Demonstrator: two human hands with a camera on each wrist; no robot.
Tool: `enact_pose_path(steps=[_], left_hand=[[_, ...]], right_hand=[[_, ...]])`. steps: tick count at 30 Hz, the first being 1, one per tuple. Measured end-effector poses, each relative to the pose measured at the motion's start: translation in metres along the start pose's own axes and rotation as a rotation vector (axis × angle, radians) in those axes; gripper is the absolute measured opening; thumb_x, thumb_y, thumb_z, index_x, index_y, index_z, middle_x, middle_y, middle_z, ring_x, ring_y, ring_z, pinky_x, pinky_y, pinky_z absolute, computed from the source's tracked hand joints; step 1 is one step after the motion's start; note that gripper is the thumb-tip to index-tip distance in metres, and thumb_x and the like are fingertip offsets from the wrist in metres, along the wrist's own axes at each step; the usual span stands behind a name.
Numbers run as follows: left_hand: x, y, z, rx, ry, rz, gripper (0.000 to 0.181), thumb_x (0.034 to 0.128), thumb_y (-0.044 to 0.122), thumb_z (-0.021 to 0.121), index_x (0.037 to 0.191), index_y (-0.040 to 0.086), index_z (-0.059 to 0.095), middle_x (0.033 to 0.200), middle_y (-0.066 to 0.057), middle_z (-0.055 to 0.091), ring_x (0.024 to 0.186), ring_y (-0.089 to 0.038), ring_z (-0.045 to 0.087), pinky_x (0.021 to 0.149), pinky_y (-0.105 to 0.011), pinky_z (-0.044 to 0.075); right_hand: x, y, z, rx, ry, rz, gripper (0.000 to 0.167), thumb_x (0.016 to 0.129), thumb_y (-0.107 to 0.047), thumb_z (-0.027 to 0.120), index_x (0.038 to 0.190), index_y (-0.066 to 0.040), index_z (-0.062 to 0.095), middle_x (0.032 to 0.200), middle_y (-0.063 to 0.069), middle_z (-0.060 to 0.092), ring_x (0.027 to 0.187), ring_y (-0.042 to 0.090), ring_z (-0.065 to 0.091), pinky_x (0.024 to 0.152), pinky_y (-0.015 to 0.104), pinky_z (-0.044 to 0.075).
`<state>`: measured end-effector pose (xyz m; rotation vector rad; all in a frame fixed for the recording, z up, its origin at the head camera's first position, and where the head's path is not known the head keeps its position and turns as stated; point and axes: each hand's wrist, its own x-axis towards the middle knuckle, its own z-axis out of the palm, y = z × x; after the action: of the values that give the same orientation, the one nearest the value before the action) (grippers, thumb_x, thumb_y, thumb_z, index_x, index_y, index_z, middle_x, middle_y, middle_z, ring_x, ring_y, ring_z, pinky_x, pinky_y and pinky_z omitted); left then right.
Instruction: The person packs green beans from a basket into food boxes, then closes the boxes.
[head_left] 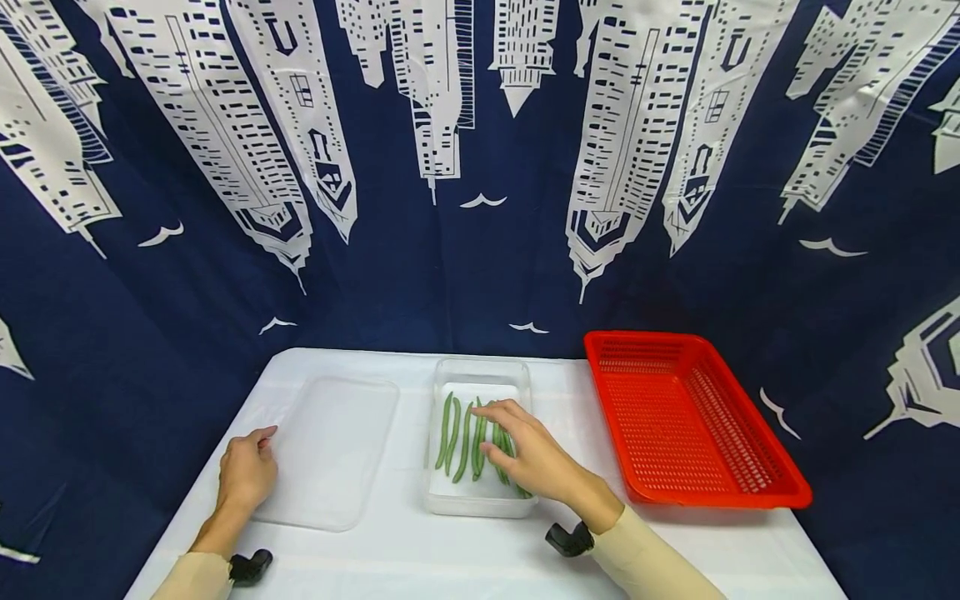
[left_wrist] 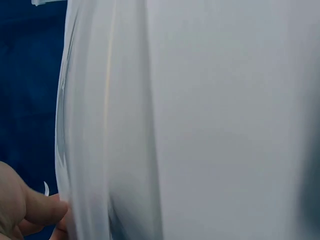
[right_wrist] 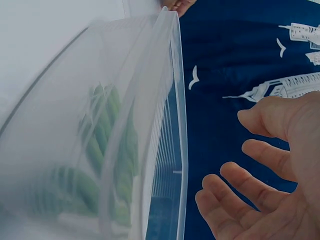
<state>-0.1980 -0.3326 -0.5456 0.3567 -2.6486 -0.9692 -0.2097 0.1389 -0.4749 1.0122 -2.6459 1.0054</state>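
Note:
A clear plastic container (head_left: 480, 506) stands in the middle of the white table, with several green beans (head_left: 465, 437) laid side by side in it. Above its right side is my right hand (head_left: 534, 454), fingers spread and loosely bent. In the right wrist view that hand (right_wrist: 265, 185) holds nothing and stays apart from the container wall (right_wrist: 162, 150); the beans (right_wrist: 107, 145) show through the plastic. To the left lies a flat translucent lid (head_left: 330, 454). My left hand (head_left: 247, 471) pinches its left edge, thumb and fingers at the rim (left_wrist: 70, 190).
A red plastic basket (head_left: 675, 417) with perforated sides stands at the right of the table (head_left: 405, 558), its front right corner near the table's edge. Behind the table hangs a dark blue cloth (head_left: 442, 275) printed with white buildings and birds.

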Motion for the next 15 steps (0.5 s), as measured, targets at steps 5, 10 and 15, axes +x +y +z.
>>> enact_pose_path(steps=[5, 10, 15], left_hand=[[-0.003, 0.009, 0.002, -0.059, 0.048, -0.024, 0.042, 0.1086, -0.005, 0.052, 0.146, -0.010, 0.071, 0.123, -0.034, 0.070, 0.121, -0.055, 0.066, 0.102, -0.065, 0.049], [-0.003, 0.012, 0.002, -0.090, 0.078, -0.030, 0.041, 0.1100, -0.006, 0.053, 0.148, -0.009, 0.070, 0.127, -0.034, 0.068, 0.124, -0.055, 0.064, 0.104, -0.064, 0.048], [-0.004, 0.014, 0.003, -0.114, 0.119, -0.026, 0.043, 0.1088, -0.009, 0.053, 0.149, -0.007, 0.069, 0.129, -0.033, 0.068, 0.128, -0.054, 0.062, 0.106, -0.063, 0.045]], right_hand=[[0.012, -0.008, 0.011, 0.013, -0.052, 0.031, 0.055, 0.112, -0.016, 0.078, 0.165, -0.013, 0.063, 0.159, 0.008, 0.069, 0.137, 0.031, 0.075, 0.114, 0.054, 0.064], [0.027, -0.021, 0.019, 0.062, -0.118, 0.086, 0.056, 0.115, -0.022, 0.075, 0.168, -0.013, 0.061, 0.161, 0.011, 0.069, 0.136, 0.032, 0.073, 0.115, 0.056, 0.062], [0.040, -0.031, 0.028, 0.140, -0.169, 0.105, 0.056, 0.117, -0.026, 0.072, 0.168, -0.008, 0.059, 0.166, 0.015, 0.066, 0.144, 0.040, 0.072, 0.120, 0.056, 0.061]])
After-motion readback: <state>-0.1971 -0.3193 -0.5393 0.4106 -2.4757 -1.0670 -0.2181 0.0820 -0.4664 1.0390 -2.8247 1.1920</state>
